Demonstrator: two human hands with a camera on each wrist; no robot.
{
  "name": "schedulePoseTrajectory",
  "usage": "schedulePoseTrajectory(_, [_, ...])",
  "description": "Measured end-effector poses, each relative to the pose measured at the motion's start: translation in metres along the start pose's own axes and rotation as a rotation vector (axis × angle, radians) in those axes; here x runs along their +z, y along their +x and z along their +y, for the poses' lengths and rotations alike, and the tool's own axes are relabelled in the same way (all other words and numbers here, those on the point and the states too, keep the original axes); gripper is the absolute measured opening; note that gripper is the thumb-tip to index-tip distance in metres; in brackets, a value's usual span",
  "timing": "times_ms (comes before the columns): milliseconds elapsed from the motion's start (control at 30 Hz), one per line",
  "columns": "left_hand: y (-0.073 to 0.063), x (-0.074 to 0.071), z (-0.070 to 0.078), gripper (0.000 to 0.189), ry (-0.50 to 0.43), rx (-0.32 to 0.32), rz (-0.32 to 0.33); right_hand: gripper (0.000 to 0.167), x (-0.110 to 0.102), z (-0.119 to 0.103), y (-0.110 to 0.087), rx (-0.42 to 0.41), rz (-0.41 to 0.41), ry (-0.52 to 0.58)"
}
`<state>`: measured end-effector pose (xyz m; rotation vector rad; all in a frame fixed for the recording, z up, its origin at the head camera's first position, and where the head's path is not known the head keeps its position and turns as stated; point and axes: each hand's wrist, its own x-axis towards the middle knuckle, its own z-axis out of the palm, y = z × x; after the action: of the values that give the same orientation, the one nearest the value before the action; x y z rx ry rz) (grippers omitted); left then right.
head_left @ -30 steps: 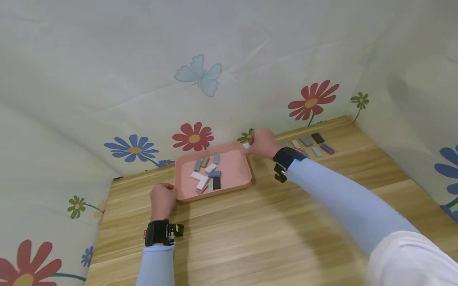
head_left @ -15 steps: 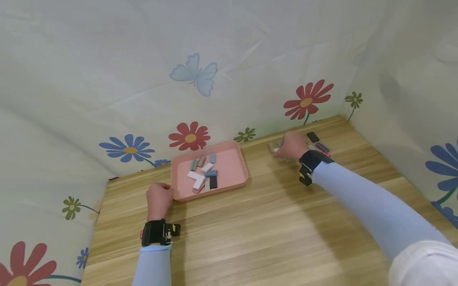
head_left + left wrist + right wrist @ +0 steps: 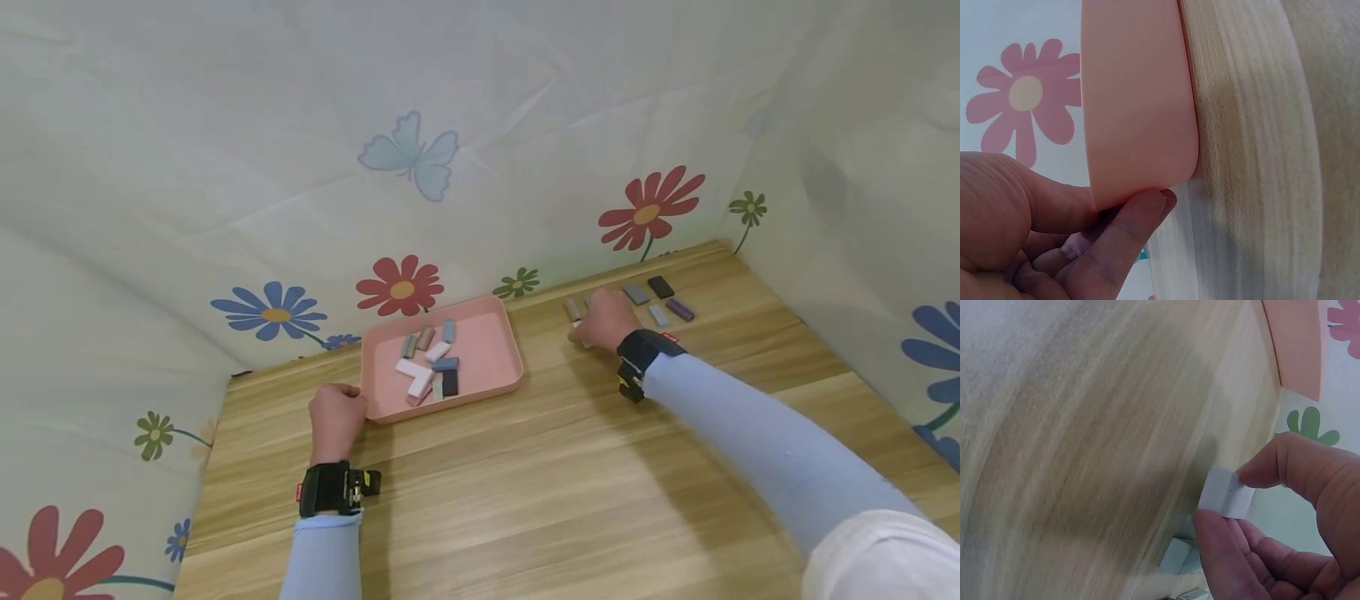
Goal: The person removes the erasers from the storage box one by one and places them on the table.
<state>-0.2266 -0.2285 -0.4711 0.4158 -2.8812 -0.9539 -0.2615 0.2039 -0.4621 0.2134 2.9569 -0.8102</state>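
In the right wrist view my right hand (image 3: 1297,512) pinches a small white block (image 3: 1222,490) between thumb and fingertips, close over the wooden table. A pale grey-green block (image 3: 1175,555) lies just beside those fingers. Seen from the head, this right hand (image 3: 609,318) is among loose blocks right of the tray and covers some of them. My left hand (image 3: 337,414) holds the front left corner of the pink tray (image 3: 495,385). Thumb and finger meet at that corner of the tray wall (image 3: 1138,94) in the left wrist view.
Inside the tray lie several small blocks, among them a black one (image 3: 450,382) and a blue one (image 3: 446,364). On the table at right are a brown block (image 3: 573,309), a grey one (image 3: 636,293), a black one (image 3: 660,287) and a purple one (image 3: 680,309). A flowered sheet rises behind.
My right hand has moved right, from the tray's back right corner to the loose blocks, then shifted slightly left and forward. My left hand has stayed at the tray's corner.
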Motion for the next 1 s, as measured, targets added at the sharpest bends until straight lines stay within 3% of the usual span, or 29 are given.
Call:
schedulePoseTrajectory(200, [-0.001, -0.002, 0.003, 0.020, 0.006, -0.003, -0.013, 0.035, 0.001, -0.001, -0.001, 0.018, 0.000, -0.059])
schedulePoseTrajectory(700, [-0.001, -0.001, 0.000, 0.020, 0.007, -0.003, -0.016, 0.031, 0.009, 0.002, -0.003, -0.002, 0.049, -0.068])
schedulePoseTrajectory(867, [-0.001, -0.002, 0.001, 0.019, 0.018, 0.004, -0.008, 0.030, 0.005, -0.002, -0.006, -0.035, 0.056, -0.059])
schedulePoseTrajectory(1000, [0.000, -0.002, 0.003, 0.019, 0.023, 0.007, -0.016, 0.037, -0.003, -0.011, -0.009, -0.116, 0.090, -0.047])
